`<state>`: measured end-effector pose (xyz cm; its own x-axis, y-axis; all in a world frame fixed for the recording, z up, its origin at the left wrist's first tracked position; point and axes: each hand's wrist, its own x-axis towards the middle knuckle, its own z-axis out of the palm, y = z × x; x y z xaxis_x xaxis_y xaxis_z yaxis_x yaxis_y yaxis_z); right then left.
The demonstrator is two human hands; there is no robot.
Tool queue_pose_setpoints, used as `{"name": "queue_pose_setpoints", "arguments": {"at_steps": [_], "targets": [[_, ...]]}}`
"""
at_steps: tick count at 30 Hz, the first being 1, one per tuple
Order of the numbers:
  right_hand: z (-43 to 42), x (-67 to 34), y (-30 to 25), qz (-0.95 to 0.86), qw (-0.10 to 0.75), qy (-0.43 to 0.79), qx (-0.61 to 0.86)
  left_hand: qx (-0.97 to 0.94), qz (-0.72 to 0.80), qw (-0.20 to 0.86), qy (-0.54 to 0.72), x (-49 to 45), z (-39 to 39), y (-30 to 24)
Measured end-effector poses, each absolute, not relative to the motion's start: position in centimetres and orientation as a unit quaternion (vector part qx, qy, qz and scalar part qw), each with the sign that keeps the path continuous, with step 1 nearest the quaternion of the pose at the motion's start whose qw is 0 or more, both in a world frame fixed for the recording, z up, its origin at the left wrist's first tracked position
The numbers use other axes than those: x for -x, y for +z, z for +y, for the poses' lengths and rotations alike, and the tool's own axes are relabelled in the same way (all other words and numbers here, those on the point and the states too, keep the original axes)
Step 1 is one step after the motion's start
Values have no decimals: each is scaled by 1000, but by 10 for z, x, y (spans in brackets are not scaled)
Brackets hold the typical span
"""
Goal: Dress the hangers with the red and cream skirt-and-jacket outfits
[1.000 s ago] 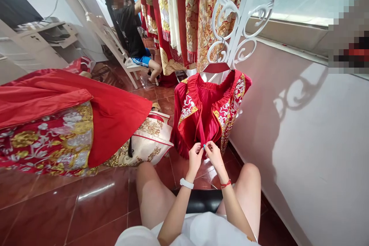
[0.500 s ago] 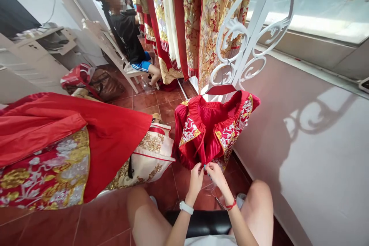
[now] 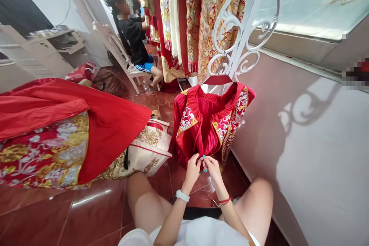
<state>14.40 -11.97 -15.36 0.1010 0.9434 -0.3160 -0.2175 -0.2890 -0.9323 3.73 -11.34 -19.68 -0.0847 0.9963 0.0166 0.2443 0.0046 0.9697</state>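
The left hand and the right hand met at the near edge of a red garment, which hung from a hanger on the white scrolled rack, between a cream embroidered piece to its left and the wall to its right. Both hands kept a narrow pinch, thumbs to fingertips, apparently on the red cloth where its folds ran together (whether a thread or fastening lay there too was too small to tell). The step in hand seemed to be close fingertip work at that edge. The next move, by that reading, called for a light, level pinch from the left, small adjustments from the right, and enough slack to spare the hanger a tug. Farther left, a person sat on a white chair.
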Motion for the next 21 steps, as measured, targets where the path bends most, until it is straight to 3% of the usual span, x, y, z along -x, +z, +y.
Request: {"name": "queue_pose_setpoints", "arguments": {"at_steps": [9, 21], "targets": [[-96, -142, -125, -301, 562, 539, 550, -554, 574, 392, 457, -47, -95, -203], [-19, -141, -15, -302, 645, 495, 498, -538, 587, 366, 481, -41, -79, -193]]}}
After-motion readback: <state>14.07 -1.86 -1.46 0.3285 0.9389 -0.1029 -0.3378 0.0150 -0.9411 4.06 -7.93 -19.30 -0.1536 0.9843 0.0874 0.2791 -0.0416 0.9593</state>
